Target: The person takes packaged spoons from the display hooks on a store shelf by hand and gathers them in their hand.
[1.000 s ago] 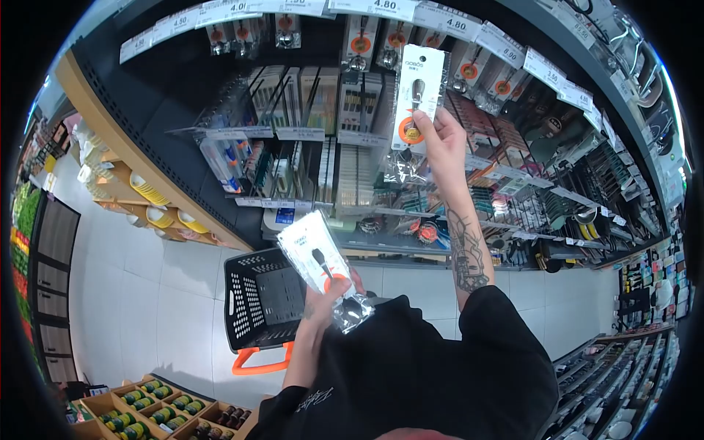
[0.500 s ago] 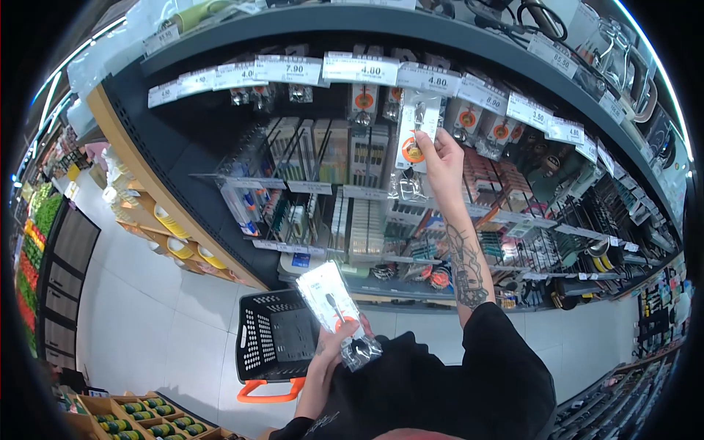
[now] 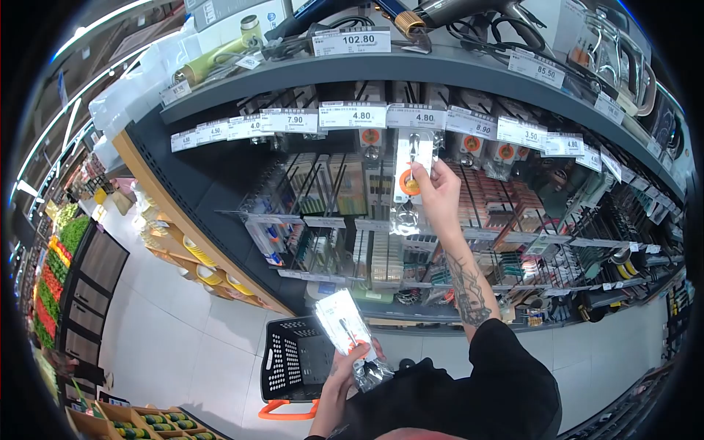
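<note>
My right hand pinches a clear-wrapped utensil packet in front of the hanging display. The packet has a white card, an orange ring mark and a shiny metal utensil whose exact kind I cannot make out. It hangs upright just below the 4.80 price label. Lower down, my left hand is closed around several similar white-carded utensil packets, fanned slightly, with a thin dark-handled utensil visible on the top one. Similar packets hang on hooks to the right.
A black shopping basket with an orange handle is below my left hand. Price labels line the curved dark shelf edge, with hair dryers above. A wood-edged shelf end stands at left.
The view has tilted upward, so the shelves sit lower in the picture and more of the top shelf shows. Both hands still hold their packets.
</note>
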A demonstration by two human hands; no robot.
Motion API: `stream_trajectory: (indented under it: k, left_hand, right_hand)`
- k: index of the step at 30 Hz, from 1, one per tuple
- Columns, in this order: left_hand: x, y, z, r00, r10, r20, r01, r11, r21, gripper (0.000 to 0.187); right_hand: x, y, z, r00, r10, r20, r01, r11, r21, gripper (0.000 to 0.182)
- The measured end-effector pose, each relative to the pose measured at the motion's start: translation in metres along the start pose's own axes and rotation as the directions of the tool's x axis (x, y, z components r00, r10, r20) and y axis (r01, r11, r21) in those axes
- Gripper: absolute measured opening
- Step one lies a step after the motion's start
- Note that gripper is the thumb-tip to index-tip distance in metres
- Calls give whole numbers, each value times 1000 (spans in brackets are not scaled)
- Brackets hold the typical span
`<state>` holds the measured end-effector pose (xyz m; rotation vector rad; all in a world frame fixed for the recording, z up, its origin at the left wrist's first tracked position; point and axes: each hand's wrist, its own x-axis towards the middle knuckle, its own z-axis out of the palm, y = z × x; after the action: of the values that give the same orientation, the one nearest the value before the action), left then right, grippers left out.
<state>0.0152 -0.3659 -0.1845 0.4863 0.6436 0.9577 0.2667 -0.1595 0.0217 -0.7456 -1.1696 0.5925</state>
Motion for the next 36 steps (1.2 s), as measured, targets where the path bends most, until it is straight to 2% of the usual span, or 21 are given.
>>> stream_trajectory:
  k: [1, 5, 11, 13, 15, 17, 18, 20, 21, 23, 24, 25, 27, 29, 30, 31, 33, 34, 35, 36]
  left_hand:
    - [2, 0, -1, 1000, -17, -17, 17, 1000, -2, 46]
    - [1, -1, 5, 1000, -12, 8, 12, 1000, -19, 45]
    - [5, -1, 27, 1000, -2, 12, 2, 1000, -9, 45]
    - [8, 0, 35, 1000, 26, 17, -28, 994, 107, 35]
    - [18, 15, 47, 973, 158, 168, -193, 957, 217, 41]
    - [56, 61, 58, 876, 234, 422, -387, 863, 324, 56]
    - [50, 87, 102, 834, 381, 400, -515, 797, 315, 55]
    - [59, 140, 143, 782, 368, 503, -609, 622, 492, 73]
    - [68, 161, 164, 702, 430, 567, -706, 524, 477, 78]
    - [92, 194, 191, 676, 414, 610, -733, 467, 495, 79]
    - [103, 212, 203, 690, 346, 635, -719, 422, 552, 77]
    - [110, 217, 217, 665, 366, 651, -740, 438, 510, 75]
    - [130, 229, 230, 707, 338, 621, -700, 458, 548, 75]
    - [135, 233, 238, 669, 357, 652, -706, 581, 406, 66]
    - [142, 234, 233, 676, 370, 638, -702, 587, 404, 69]
    - [143, 228, 231, 636, 437, 636, -734, 598, 322, 68]
    - [137, 226, 234, 597, 430, 677, -700, 691, 178, 69]
    - [132, 228, 236, 601, 425, 677, -693, 699, 176, 80]
    - [129, 230, 240, 587, 403, 702, -682, 714, 161, 78]
    - [125, 231, 245, 568, 402, 718, -691, 707, 151, 78]
  right_hand:
    - [0, -2, 0, 1000, 20, 4, -20, 1000, -3, 19]
    - [-1, -4, -2, 997, 78, 6, -78, 997, 6, 18]
    - [-2, 15, -14, 998, 69, 15, -69, 998, 8, 19]
    - [-1, 12, -18, 997, 68, 28, -67, 997, -22, 19]
    - [1, 12, -22, 996, 73, 44, -70, 996, -54, 19]
    - [-1, 13, -24, 996, 76, 53, -75, 997, -25, 19]
    - [-2, 12, -23, 996, 74, 46, -73, 997, -10, 19]
    - [-4, 7, -24, 996, 68, 48, -67, 997, -30, 19]
    - [-5, 4, -25, 998, 59, 38, -57, 997, -47, 18]
    - [-3, -5, -27, 998, 44, 52, -41, 997, -71, 19]
    - [-5, -7, -28, 998, 34, 59, -29, 996, -89, 19]
    - [-6, -8, -29, 997, 41, 58, -36, 995, -90, 19]
    - [-7, -9, -32, 996, 79, 48, -67, 977, -203, 20]
    - [-11, -2, -33, 999, 50, 15, -47, 985, -164, 20]
    - [-14, -5, -35, 999, 44, 30, -37, 980, -195, 20]
    - [-16, -7, -37, 998, 38, 44, -27, 974, -225, 20]
    - [-19, -12, -37, 999, 38, 24, -32, 977, -212, 20]
    - [-19, -16, -38, 999, 27, 44, -15, 965, -263, 21]
    - [-19, -18, -38, 997, 21, 71, 3, 949, -314, 21]
    - [-18, -13, -36, 997, 18, 77, 5, 958, -286, 24]
